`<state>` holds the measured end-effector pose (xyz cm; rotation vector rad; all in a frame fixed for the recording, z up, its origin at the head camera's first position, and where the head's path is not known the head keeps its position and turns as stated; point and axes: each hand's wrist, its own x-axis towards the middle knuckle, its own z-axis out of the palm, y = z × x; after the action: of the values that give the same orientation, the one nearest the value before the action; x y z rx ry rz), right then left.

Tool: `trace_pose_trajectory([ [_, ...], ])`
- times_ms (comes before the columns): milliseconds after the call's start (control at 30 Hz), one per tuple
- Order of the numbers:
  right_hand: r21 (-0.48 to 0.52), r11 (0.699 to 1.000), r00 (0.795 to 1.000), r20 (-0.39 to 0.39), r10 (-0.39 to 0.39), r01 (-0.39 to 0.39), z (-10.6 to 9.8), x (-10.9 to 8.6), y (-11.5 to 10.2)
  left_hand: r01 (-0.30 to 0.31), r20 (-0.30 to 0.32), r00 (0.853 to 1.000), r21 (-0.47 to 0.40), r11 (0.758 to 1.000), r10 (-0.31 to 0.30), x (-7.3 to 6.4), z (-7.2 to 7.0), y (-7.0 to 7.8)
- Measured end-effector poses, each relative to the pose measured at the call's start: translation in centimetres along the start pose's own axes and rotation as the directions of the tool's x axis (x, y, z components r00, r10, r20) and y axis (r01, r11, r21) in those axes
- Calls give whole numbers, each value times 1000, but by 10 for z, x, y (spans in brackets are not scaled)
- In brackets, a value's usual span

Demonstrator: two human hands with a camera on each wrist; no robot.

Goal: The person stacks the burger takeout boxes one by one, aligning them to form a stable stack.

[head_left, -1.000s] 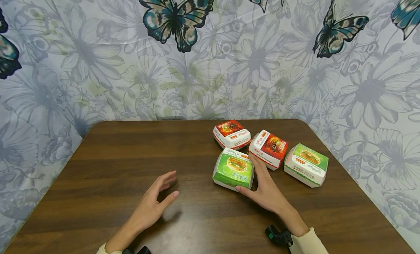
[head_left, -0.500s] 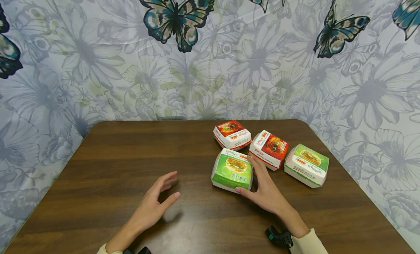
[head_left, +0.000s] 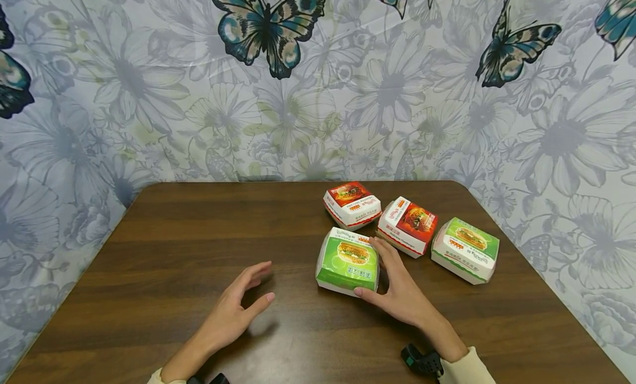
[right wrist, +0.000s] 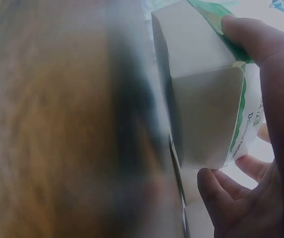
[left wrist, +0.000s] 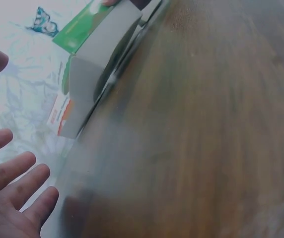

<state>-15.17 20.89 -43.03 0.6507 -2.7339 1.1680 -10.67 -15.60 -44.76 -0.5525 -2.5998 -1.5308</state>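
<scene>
A green-and-white burger box [head_left: 348, 262] sits at the front of a group of boxes on the table. My right hand [head_left: 404, 290] holds it by the right side, thumb at the near corner and fingers at the far right edge. The right wrist view shows the thumb over the green edge of the burger box [right wrist: 206, 114] and fingers along its printed side. To the left, my left hand [head_left: 231, 312] hovers over the table with relaxed fingers and holds nothing. In the left wrist view its fingers [left wrist: 20, 188] are spread, apart from the box.
Behind the held box stand two red-and-white burger boxes, one at the back [head_left: 351, 206] and one to its right [head_left: 408, 227]. Another green-and-white burger box [head_left: 465, 250] stands farther right. The brown wooden table [head_left: 199, 229] ends against a butterfly-patterned cloth [head_left: 318, 113].
The front green box has shifted a little left and toward me, turning slightly, with my right hand on it. A small gap now separates it from the red boxes. The left hand barely moved.
</scene>
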Motion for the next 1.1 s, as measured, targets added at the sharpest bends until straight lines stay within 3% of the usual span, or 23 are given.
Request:
trace_pose_trajectory([
  [633, 98, 993, 992, 94, -80, 71, 6, -4, -7, -9, -9, 1000, 23, 1000, 9, 0, 3, 0],
  [1100, 131, 989, 979, 179, -96, 73, 14, -7, -11, 35, 27, 999, 11, 999, -35, -2, 9, 4],
])
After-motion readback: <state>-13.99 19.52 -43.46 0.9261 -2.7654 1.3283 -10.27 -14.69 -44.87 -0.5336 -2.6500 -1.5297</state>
